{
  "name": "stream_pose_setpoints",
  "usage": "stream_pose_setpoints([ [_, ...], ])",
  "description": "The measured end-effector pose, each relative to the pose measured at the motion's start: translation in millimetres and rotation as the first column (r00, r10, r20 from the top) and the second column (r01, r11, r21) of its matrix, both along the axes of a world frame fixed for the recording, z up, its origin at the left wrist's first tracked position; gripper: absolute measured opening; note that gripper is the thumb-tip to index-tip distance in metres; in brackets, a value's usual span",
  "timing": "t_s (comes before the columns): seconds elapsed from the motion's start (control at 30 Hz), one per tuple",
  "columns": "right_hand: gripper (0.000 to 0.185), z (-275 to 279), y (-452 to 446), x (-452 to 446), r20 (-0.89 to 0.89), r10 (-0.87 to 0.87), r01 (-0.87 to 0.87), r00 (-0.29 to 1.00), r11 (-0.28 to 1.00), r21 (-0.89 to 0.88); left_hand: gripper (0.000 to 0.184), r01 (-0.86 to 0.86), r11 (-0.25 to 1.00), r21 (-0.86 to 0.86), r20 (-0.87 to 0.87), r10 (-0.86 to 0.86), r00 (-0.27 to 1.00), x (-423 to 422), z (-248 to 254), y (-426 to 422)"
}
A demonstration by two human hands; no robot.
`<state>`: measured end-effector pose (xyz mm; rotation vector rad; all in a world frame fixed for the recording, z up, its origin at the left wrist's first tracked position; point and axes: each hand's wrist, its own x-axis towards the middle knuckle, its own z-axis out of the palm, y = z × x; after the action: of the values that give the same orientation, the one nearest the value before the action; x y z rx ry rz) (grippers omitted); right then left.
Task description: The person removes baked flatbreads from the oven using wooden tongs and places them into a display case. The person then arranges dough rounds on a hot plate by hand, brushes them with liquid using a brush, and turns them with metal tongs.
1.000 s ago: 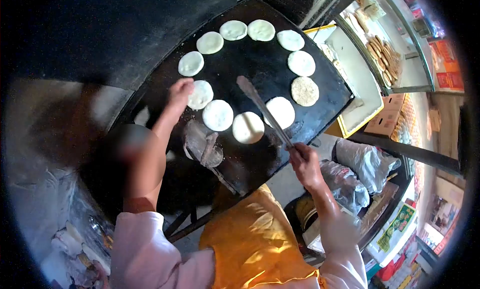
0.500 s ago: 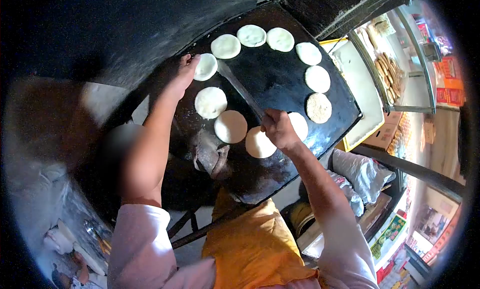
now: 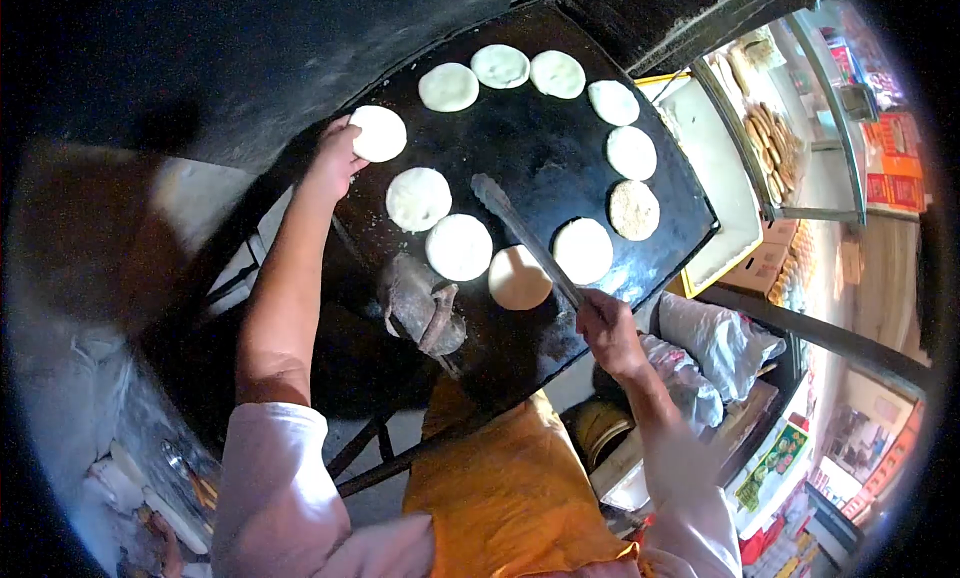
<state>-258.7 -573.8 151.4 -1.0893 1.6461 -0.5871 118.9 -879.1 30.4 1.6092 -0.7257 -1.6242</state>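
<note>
Fingers of the left hand [image 3: 338, 160] bent and nearly closed, gripping the left rim of a flat, pale, circular dough round [image 3: 381, 133] at the left side of a broad, black metal griddle [image 3: 530, 148]; cannot tell whether raised clear of its surface. Fingers of the right hand [image 3: 610, 333] curled tight around the near end of a long, flat, grey metal spatula [image 3: 527, 240], blade slanting to mid-griddle; contact beneath it unclear. Ten more pale rounds [image 3: 459, 247] in a loop about the blade, including one brown-speckled round [image 3: 634, 210] at right. Near the griddle's close edge, a dark grey-brown object [image 3: 410, 296], too unclear to name. Just beside the right edge, a white, yellow-rimmed tray [image 3: 738, 213].
</note>
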Motion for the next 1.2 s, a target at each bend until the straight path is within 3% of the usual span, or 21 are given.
stream_pose_setpoints([
  [0.07, 0.024, 9.3, 8.4, 1.0, -0.054, 0.009, -0.007, 0.998, 1.000, 0.028, 0.046, 0.085, 0.996, -0.028, -0.066, -0.086, 0.994, -5.6, 0.5, 2.5],
  [0.1, 0.026, 9.4, 11.2, -3.4, -0.028, 0.009, -0.005, 1.000, 0.991, 0.132, 0.046, 0.089, 0.996, -0.028, -0.068, -0.091, 0.994, -10.3, 0.5, 3.1],
  [0.13, 0.026, 6.6, 14.8, -4.2, -0.031, 0.005, 0.000, 1.000, 0.991, 0.131, 0.045, 0.105, 0.994, -0.032, -0.003, -0.106, 0.994, -19.9, 7.0, 5.1],
  [0.2, 0.025, 0.4, 23.6, -4.8, -0.060, 0.017, -0.019, 0.998, 0.999, -0.041, 0.044, 0.127, 0.991, -0.035, 0.059, -0.125, 0.990, -36.9, 22.3, 9.0],
  [0.27, 0.025, 10.3, 25.3, -2.7, -0.065, 0.008, -0.011, 0.998, 0.998, -0.058, 0.041, 0.108, 0.987, -0.121, 0.224, -0.079, 0.971, -52.4, 35.0, 12.8],
  [0.37, 0.026, 21.1, 33.0, -0.7, -0.057, -0.013, 0.011, 0.998, 0.999, -0.033, 0.044, 0.196, 0.805, -0.560, 0.289, -0.032, 0.957, -94.1, 44.4, 32.4],
  [0.43, 0.027, 16.8, 44.6, 3.9, -0.045, -0.021, 0.021, 0.999, 1.000, 0.007, 0.043, 0.530, 0.667, -0.524, 0.391, -0.364, 0.845, -126.4, 61.2, 65.0],
  [0.5, 0.029, 4.7, 60.1, 4.1, -0.017, -0.048, 0.048, 0.999, 0.999, 0.023, 0.043, 0.736, 0.431, -0.523, 0.444, -0.599, 0.666, -153.0, 61.8, 90.1],
  [0.53, 0.029, 10.2, 60.8, 4.4, -0.019, -0.049, 0.050, 0.999, 0.998, 0.026, 0.042, 0.758, 0.361, -0.543, 0.540, -0.542, 0.644, -157.1, 73.2, 92.9],
  [0.6, 0.031, 26.1, 59.0, 6.9, -0.041, 0.000, 0.002, 0.999, 0.999, 0.051, 0.039, 0.604, 0.513, -0.609, 0.391, -0.468, 0.792, -157.5, 55.5, 87.0],
  [0.67, 0.030, 29.3, 65.0, 4.4, -0.047, -0.057, 0.059, 0.997, 0.998, 0.038, 0.038, 0.596, 0.559, -0.577, 0.488, -0.349, 0.800, -144.4, 38.5, 67.9],
  [0.73, 0.030, 26.7, 71.5, -3.0, -0.057, -0.094, 0.086, 0.994, 0.988, -0.128, 0.038, 0.660, 0.592, -0.462, 0.652, -0.278, 0.705, -130.2, 22.1, 34.8],
  [0.8, 0.028, 36.9, 72.9, -4.5, -0.094, -0.293, 0.286, 0.951, 0.954, -0.086, 0.041, 0.692, 0.525, -0.495, 0.775, -0.095, 0.625, -127.0, 14.0, 7.2],
  [0.83, 0.031, 34.2, 74.0, -8.4, -0.137, -0.351, 0.331, 0.926, 0.932, -0.149, 0.046, 0.688, 0.538, -0.487, 0.778, -0.091, 0.622, -128.2, 14.1, -1.1],
  [0.87, 0.034, 32.3, 73.2, -10.9, -0.176, -0.408, 0.370, 0.896, 0.904, -0.213, 0.053, 0.726, 0.561, -0.397, 0.840, -0.096, 0.534, -129.9, 14.0, -9.4],
  [0.9, 0.031, 37.3, 73.8, -15.3, -0.315, -0.386, 0.351, 0.867, 0.922, -0.165, 0.055, 0.772, 0.575, -0.269, 0.920, -0.084, 0.383, -132.4, 12.1, -10.2],
  [0.93, 0.031, 36.6, 74.4, -17.5, -0.317, -0.392, 0.357, 0.864, 0.919, -0.165, 0.057, 0.796, 0.590, -0.135, 0.973, -0.074, 0.220, -136.3, 21.1, -3.8],
  [1.03, 0.029, 29.7, 78.4, -26.1, -0.231, -0.419, 0.405, 0.878, 0.908, -0.107, 0.056, 0.909, 0.414, -0.033, 0.951, -0.266, 0.156, -142.1, 35.5, 27.6],
  [1.13, 0.028, 20.2, 90.7, -28.2, -0.141, -0.445, 0.426, 0.884, 0.893, -0.148, 0.052, 0.966, 0.176, -0.187, 0.881, -0.405, 0.245, -148.2, 46.2, 83.7],
  [1.17, 0.028, 15.8, 96.2, -29.9, -0.143, -0.451, 0.434, 0.881, 0.891, -0.138, 0.052, 0.968, 0.108, -0.225, 0.800, -0.547, 0.247, -152.5, 56.7, 92.0],
  [1.2, 0.028, 15.8, 100.1, -29.1, -0.141, -0.450, 0.432, 0.882, 0.891, -0.138, 0.046, 0.943, 0.087, -0.322, 0.743, -0.594, 0.309, -158.2, 68.6, 96.1],
])
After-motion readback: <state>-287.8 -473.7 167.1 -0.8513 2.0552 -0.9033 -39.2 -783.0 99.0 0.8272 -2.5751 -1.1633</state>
